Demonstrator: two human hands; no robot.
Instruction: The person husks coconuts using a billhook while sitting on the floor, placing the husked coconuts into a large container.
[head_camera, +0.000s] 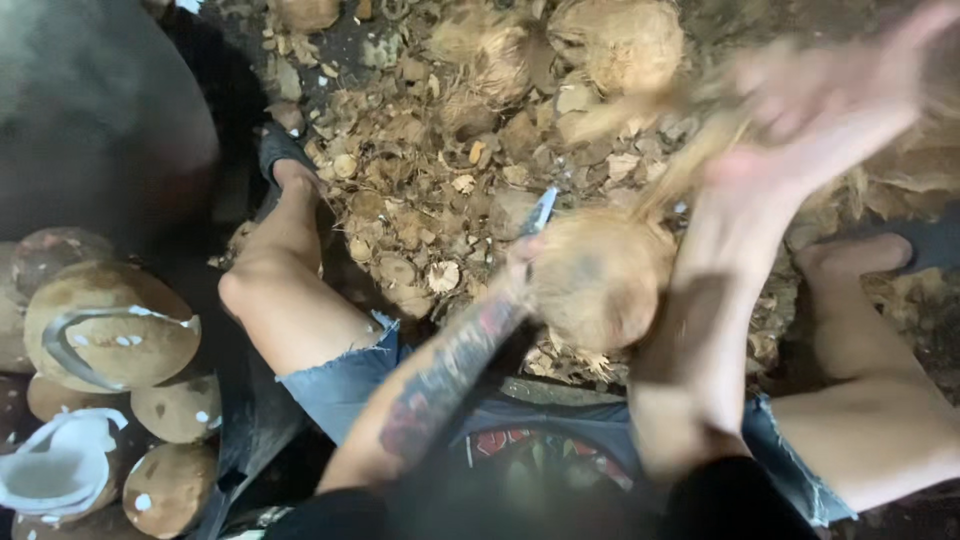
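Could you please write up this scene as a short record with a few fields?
Setting: person seated over a ground littered with coconut husk scraps
Left hand: against the husked coconut, beside a metal blade
Right hand: raised and blurred, pulling a strip of husk fibre
Grip: too blurred to judge exactly
Left side: peeled brown coconuts, one split open showing white flesh
Far side: unhusked coconuts

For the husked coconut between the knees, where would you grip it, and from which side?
Grip the coconut on its rounded left flank, coming in from the left, where the left hand already cups it. The right hand, blurred, is at the fibre strip rising from its upper right, so that side is taken.
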